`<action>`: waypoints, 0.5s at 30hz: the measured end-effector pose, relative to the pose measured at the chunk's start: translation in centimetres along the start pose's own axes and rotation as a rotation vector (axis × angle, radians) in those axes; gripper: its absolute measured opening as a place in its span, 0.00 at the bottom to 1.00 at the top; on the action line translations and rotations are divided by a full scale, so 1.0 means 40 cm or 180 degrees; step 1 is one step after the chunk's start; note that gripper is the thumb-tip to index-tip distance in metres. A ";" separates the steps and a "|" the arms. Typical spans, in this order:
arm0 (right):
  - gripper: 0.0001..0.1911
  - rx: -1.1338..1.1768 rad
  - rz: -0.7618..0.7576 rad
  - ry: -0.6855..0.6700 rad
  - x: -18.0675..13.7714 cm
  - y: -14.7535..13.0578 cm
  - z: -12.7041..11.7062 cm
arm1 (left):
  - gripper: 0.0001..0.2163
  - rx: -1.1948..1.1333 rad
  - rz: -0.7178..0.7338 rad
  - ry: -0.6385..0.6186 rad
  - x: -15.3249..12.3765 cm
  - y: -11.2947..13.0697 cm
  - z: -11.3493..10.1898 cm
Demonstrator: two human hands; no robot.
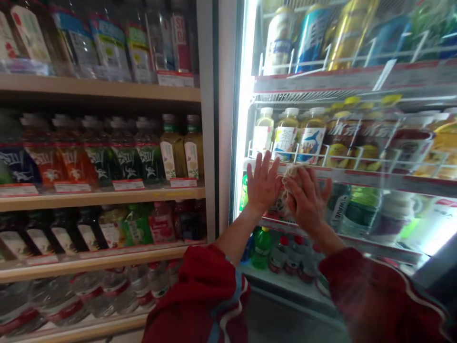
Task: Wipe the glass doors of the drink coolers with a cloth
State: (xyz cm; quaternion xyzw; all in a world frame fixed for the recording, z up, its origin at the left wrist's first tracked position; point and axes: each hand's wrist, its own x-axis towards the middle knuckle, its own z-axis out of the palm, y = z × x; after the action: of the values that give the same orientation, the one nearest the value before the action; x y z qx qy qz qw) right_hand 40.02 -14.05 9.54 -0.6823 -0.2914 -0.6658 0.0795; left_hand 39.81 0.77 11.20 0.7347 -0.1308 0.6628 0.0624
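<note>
The left hand (263, 186) reaches up and away from the near side, its back showing, fingers straight, spread and gripping nothing. Just to its right, the right hand (309, 202) bends its fingers over a crumpled pale cloth (294, 169), holding it at the front of the lit cooler (228, 109). That hand hides much of the cloth; blur softens many bottle labels. Red sleeves (200, 290) are cut off at the near edge. On the left, tan-edged shelves (107, 86) carry rows of bottles (103, 155).
</note>
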 end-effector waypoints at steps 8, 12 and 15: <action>0.23 -0.0109 0.0612 0.0478 -0.017 0.081 -0.031 | 0.22 -0.0118 -0.0062 -0.0232 -0.024 -0.008 -0.004; 0.21 0.0035 0.0133 0.0233 -0.050 0.025 -0.026 | 0.22 -0.0091 -0.0069 -0.0243 -0.027 -0.007 0.000; 0.21 0.0139 -0.0007 -0.0023 -0.071 -0.010 -0.025 | 0.22 -0.0071 -0.0052 -0.0263 -0.030 -0.009 -0.004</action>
State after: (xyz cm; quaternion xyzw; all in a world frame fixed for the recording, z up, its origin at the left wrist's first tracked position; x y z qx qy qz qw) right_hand 39.11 -15.05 6.83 -0.6824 -0.3069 -0.6569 0.0926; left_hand 39.66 1.29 10.05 0.7617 -0.1347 0.6298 0.0706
